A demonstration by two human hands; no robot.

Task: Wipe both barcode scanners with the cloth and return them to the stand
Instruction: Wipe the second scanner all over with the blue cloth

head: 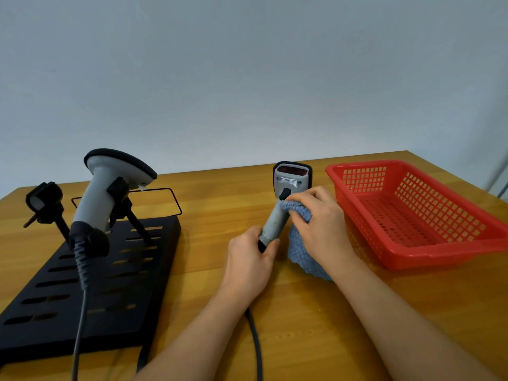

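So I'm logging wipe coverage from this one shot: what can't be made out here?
Head view only:
- Scanner handle, right side: covered by the blue cloth and right hand.
- Handle base: hidden in the left hand grip.
- Label under the scan window: too small to read.
- Cable: cut off by the bottom edge.

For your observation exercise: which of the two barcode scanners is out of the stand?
The scanner in the hands: left hand grips its handle, right hand presses the blue cloth on it. The other scanner sits in the black stand.
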